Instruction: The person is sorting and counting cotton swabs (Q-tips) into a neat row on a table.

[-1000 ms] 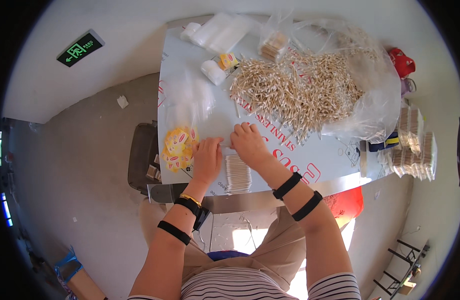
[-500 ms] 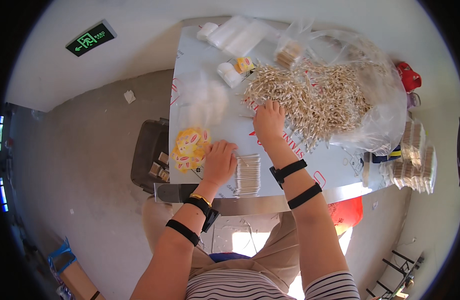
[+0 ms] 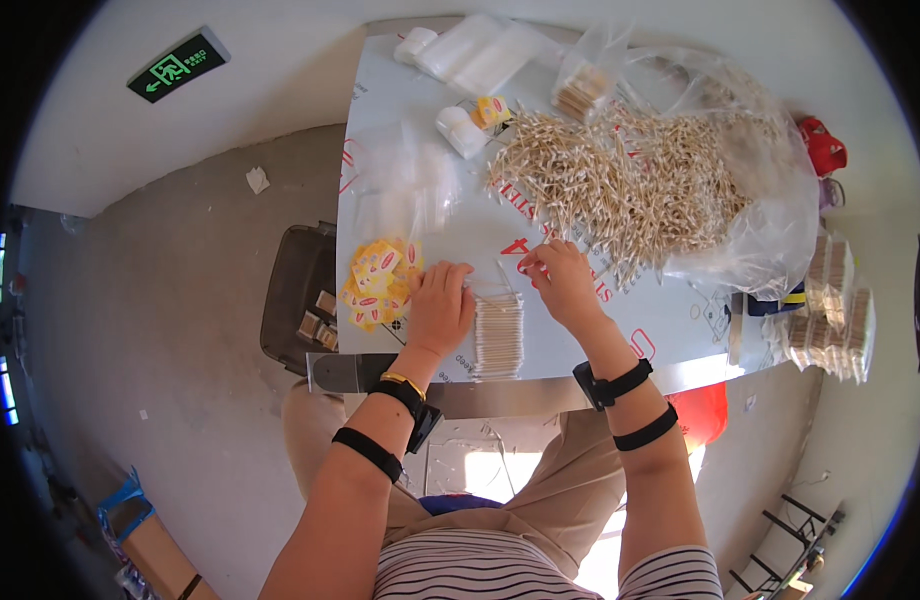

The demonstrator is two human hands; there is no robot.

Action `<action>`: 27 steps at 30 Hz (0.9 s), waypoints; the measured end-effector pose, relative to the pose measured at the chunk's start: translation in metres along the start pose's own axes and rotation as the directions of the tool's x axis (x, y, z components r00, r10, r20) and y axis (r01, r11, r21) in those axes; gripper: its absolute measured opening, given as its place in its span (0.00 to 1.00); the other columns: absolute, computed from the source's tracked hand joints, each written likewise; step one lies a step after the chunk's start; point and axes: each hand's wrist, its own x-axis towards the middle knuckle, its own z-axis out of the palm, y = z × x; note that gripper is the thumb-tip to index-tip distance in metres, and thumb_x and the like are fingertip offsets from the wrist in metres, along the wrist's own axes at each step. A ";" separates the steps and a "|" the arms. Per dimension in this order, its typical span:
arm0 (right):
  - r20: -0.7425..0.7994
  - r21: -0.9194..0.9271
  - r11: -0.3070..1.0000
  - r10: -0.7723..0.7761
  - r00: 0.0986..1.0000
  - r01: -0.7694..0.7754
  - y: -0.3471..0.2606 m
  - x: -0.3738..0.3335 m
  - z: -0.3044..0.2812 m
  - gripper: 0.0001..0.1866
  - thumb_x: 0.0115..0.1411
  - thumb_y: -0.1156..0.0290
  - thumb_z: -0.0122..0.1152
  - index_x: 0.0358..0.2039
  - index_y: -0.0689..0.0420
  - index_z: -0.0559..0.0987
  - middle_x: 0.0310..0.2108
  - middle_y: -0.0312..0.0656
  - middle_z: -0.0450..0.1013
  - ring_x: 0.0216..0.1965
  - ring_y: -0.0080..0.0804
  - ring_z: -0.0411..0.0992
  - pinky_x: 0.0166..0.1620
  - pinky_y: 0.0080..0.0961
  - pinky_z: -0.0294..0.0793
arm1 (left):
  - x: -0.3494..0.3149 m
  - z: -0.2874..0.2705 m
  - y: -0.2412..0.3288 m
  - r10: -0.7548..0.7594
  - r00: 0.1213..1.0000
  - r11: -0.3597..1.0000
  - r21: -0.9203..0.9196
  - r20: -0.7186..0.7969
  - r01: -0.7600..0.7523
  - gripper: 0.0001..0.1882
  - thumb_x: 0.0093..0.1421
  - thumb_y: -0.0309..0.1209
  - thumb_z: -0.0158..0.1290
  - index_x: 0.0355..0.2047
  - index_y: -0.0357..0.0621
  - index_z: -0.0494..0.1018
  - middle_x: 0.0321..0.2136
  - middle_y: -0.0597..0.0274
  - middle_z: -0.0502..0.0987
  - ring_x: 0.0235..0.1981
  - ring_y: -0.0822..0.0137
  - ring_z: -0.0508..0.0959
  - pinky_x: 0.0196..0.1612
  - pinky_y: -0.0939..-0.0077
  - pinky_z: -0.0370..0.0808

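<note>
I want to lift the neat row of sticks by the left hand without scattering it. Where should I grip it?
Probably across the row of sticks, pinching its two long sides from above. The sticks lie flat, side by side, loose, so squeezing from left and right keeps them packed. The left hand already rests against its left side; the right hand is free.

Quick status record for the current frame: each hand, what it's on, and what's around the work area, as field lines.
left hand: resting flat on the table, beside the aligned row of cotton swabs
right hand: pinching a few swabs at the fingertips, at the near edge of the loose swab pile
pile: spread over a clear plastic bag
left of hands: yellow-and-red small labels, clear small bags
far right: packed swab bundles
table: white printed sheet surface
</note>
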 end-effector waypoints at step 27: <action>0.193 -0.141 0.986 0.117 0.974 -0.090 -0.004 0.010 0.027 0.08 0.51 0.61 0.72 0.26 0.51 0.85 0.36 0.43 0.77 0.47 0.46 0.75 0.51 0.44 0.72 | 0.003 0.003 -0.001 0.003 1.000 0.997 0.083 -0.010 -0.002 0.05 0.65 0.32 0.56 0.38 0.49 0.72 0.36 0.63 0.73 0.43 0.59 0.75 0.50 0.59 0.64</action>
